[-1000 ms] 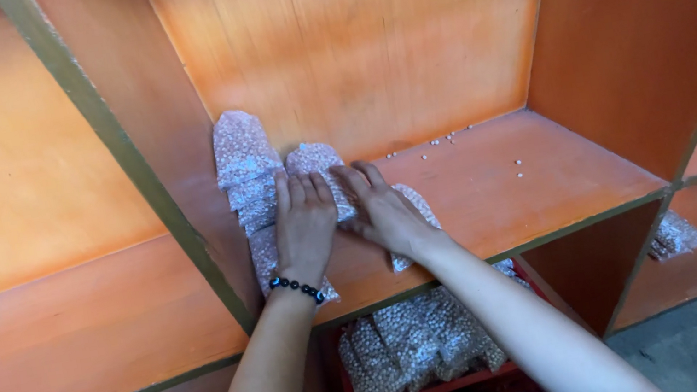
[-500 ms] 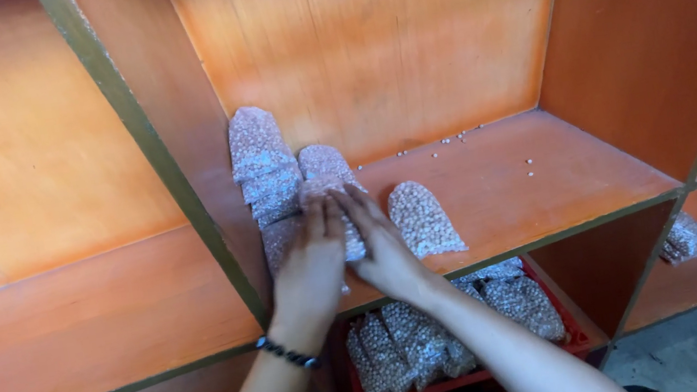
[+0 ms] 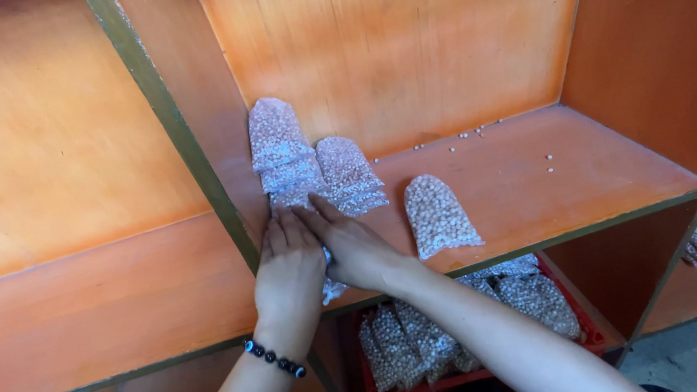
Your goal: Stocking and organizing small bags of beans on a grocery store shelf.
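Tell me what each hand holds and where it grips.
Neither grips anything: the left hand and right hand lie flat, pressing the near ends of the clear bead packets on the orange shelf.

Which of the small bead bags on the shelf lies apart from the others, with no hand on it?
The right-hand bag. It lies alone on the shelf, while the other bags are bunched against the left wall by both hands.

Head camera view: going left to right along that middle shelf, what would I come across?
Wooden divider → left hand → right hand → lone bead packet → loose beads → right side wall.
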